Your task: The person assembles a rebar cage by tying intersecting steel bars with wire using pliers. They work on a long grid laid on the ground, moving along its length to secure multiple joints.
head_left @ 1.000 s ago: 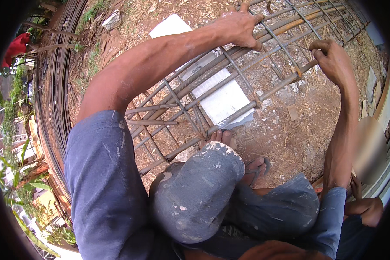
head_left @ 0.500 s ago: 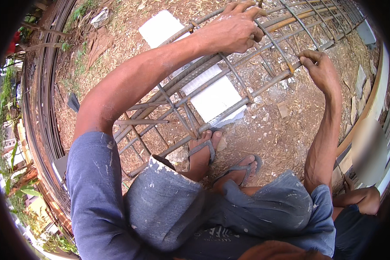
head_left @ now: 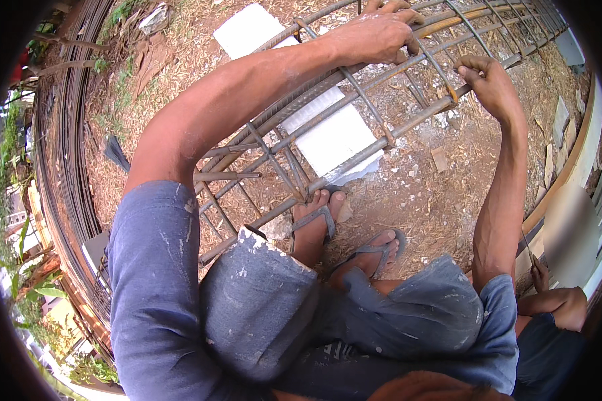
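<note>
Head view, near to far: at 6 o'clock are the person's paint-flecked trousers (head_left: 261,304), with a seated co-worker's bent limb (head_left: 554,307) out at 4 o'clock. Just below centre, two sandalled feet (head_left: 310,230) stand on the littered ground (head_left: 441,220). The rusty steel-bar cage (head_left: 416,123) slants from 8 o'clock, past the left foot, up to between 1 and 2 o'clock. At 2 o'clock the right hand (head_left: 493,83) is by its near long bar, fingers curled and thumb close to them; I cannot tell whether they pinch anything. At 1 o'clock the left hand (head_left: 378,33) lies across the upper bars, fingers bent over; how firmly they grasp, I cannot tell. One white sheet (head_left: 334,140) shows beneath the cage; another (head_left: 247,30) lies towards 11 o'clock. Long dark bars (head_left: 70,147) run along 9 to 10 o'clock.
</note>
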The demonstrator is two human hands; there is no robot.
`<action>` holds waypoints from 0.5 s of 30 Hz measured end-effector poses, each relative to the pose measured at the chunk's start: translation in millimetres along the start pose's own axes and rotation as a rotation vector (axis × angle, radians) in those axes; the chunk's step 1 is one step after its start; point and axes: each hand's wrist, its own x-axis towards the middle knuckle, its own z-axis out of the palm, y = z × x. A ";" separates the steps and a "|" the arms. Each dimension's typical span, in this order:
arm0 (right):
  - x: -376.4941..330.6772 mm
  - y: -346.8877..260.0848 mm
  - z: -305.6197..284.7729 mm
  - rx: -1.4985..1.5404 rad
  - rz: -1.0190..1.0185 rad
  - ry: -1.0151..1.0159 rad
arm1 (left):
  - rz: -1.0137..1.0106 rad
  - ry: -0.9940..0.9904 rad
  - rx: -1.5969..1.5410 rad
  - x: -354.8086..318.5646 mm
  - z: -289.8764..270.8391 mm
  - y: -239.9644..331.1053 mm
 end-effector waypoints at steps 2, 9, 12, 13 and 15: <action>3.7 6.4 6.5 0.029 -0.044 0.029 | 0.015 -0.019 -0.063 1.1 0.2 -4.6; 8.5 7.9 13.9 -0.056 -0.092 0.047 | 0.035 -0.008 -0.108 -5.0 3.0 -13.2; 6.3 15.1 14.8 -0.093 -0.123 0.077 | -0.009 -0.125 -0.027 -2.5 -13.6 0.8; 4.5 15.3 16.3 -0.090 -0.120 0.084 | -0.018 -0.126 -0.029 -2.8 -13.5 1.4; 0.4 1.9 15.4 -0.090 -0.056 0.064 | -0.038 -0.123 -0.031 -7.5 -15.3 1.2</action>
